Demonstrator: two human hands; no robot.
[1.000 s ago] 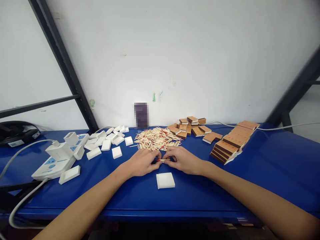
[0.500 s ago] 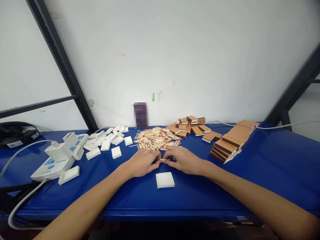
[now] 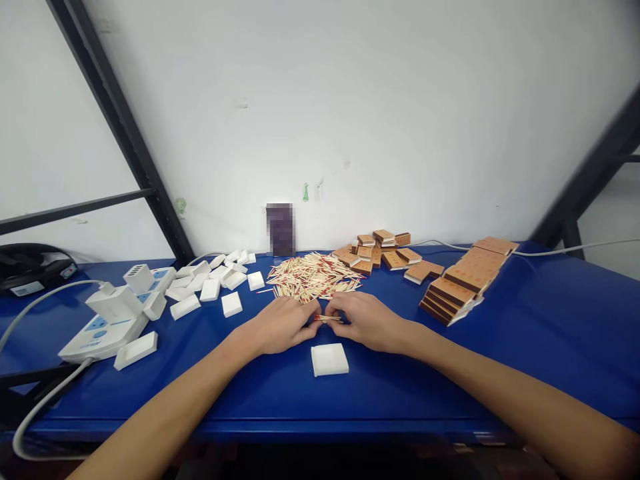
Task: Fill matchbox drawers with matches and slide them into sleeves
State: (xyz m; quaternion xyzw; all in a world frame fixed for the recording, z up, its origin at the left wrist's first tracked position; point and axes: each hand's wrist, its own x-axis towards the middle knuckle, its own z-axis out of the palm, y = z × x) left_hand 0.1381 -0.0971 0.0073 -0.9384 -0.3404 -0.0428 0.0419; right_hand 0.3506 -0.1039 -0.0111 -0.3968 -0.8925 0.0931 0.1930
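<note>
Pinching a small bunch of matches (image 3: 328, 319) between both hands, just on your side of the match pile (image 3: 315, 275). Your left hand (image 3: 285, 325) has thumb and fingertips closed on the red-headed end; your right hand (image 3: 367, 322) grips the plain end likewise. Handling, by judgement: very light, stiff, brittle across the stick, apt to roll and fan out. Best hold is on the bare wood, squeezing gently, clear of the heads.

Counts, working outward from the pile. Bunch: a few sticks, fingers hide the exact number. Pile: far too many, overlapping. Nearer you than the pile, past the bunch: one white tray (image 3: 330, 360), lying flat. Left of the pile: more than a dozen white trays (image 3: 210, 290), overlapping, no firm count. Right of the pile: roughly ten loose brown boxes (image 3: 395, 260). Farther right: one slanting row of brown boxes (image 3: 463, 272), at least six. Far left of the pile: one power strip (image 3: 100, 339). Behind the pile, slightly left: one blurred dark object (image 3: 281, 230).
</note>
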